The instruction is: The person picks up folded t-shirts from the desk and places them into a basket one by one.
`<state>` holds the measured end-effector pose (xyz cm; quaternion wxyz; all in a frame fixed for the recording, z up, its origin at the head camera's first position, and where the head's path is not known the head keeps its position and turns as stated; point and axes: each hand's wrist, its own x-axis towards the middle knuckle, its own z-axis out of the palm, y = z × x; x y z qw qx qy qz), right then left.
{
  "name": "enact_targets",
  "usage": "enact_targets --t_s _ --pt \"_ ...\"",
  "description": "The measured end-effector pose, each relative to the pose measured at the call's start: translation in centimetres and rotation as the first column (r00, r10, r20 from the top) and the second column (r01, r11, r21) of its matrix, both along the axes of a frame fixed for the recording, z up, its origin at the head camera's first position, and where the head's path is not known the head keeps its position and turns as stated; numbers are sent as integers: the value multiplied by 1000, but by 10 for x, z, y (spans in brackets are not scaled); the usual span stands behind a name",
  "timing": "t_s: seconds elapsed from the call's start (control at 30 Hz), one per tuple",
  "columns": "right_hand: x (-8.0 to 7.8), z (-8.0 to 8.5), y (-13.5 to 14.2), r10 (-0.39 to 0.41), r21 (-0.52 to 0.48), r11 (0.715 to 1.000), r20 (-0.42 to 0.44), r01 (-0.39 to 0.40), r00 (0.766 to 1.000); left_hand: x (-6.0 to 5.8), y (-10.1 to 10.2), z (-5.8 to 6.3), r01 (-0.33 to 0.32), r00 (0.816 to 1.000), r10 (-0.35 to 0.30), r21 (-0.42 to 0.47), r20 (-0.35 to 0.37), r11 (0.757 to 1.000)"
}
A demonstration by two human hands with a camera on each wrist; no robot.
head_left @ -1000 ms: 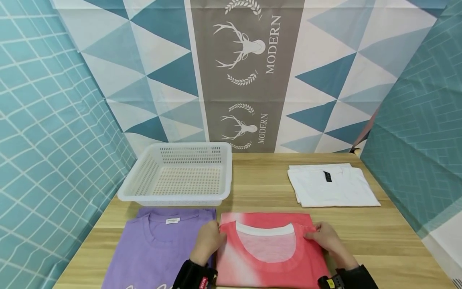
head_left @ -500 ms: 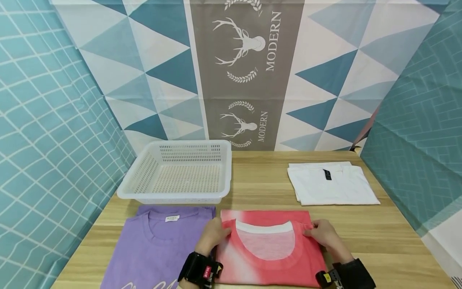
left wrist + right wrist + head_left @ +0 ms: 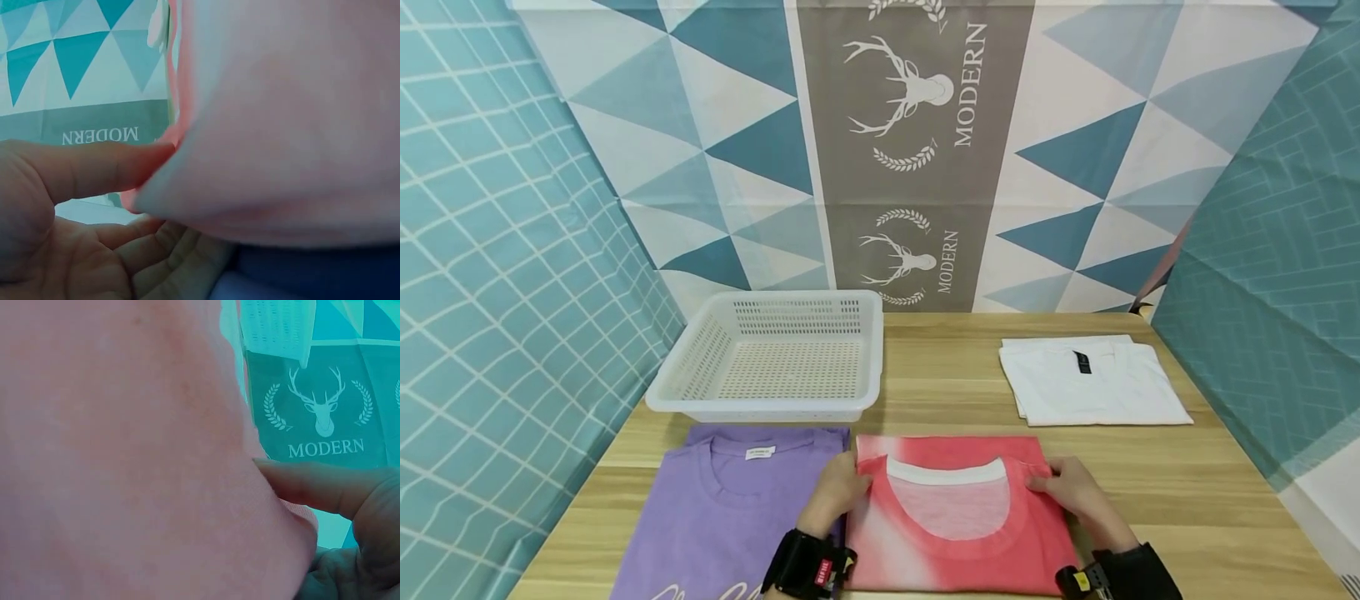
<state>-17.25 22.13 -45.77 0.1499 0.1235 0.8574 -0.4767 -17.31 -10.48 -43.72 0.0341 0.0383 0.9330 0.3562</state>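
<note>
A folded red-and-white T-shirt (image 3: 977, 550) lies at the front of the table, its white-banded collar towards the back. My left hand (image 3: 837, 483) pinches its left shoulder edge; in the left wrist view the thumb (image 3: 100, 165) presses on the cloth with the fingers underneath. At the opposite shoulder my right hand (image 3: 1077, 487) pinches the fabric, its thumb (image 3: 325, 484) on top in the right wrist view and its fingers partly hidden behind the cloth. A folded purple T-shirt (image 3: 745, 517) lies directly left, partly covered by my left hand and wrist.
Behind the purple shirt stands a white perforated plastic basket (image 3: 760, 407) with nothing in it. A folded white T-shirt (image 3: 1090, 392) with a black label lies at the back right of the wooden table (image 3: 940, 367). Patterned cloth walls (image 3: 910, 179) close in the back and sides.
Both hands keep hold of the red-and-white shirt. Its collar and my right hand have shifted slightly left; my left thumb moved inward over the cloth, then a little back.
</note>
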Motion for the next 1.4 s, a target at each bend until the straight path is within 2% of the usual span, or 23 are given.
enact_targets --t_s 0.2,0.43,0.6,0.9,1.13,1.4 --pt "-3 -4 4 57 1 998 0 -57 998 0 -4 -3 2 1000 -2 13 12 1000" --pt "2 4 0 6 77 997 -29 -4 1000 2 -3 -3 8 1000 -7 35 -28 999" --pt "9 8 0 14 116 993 -91 -3 996 8 -1 -1 6 1000 -4 98 -27 995" --pt "23 28 -5 22 170 985 -185 10 983 21 3 9 -1 995 16 154 -95 988" --pt "33 40 -8 49 183 983 -197 -12 979 34 6 10 -38 985 65 172 -157 984" --pt "40 51 -12 42 179 984 -237 1 971 41 5 14 -66 981 104 227 -162 972"
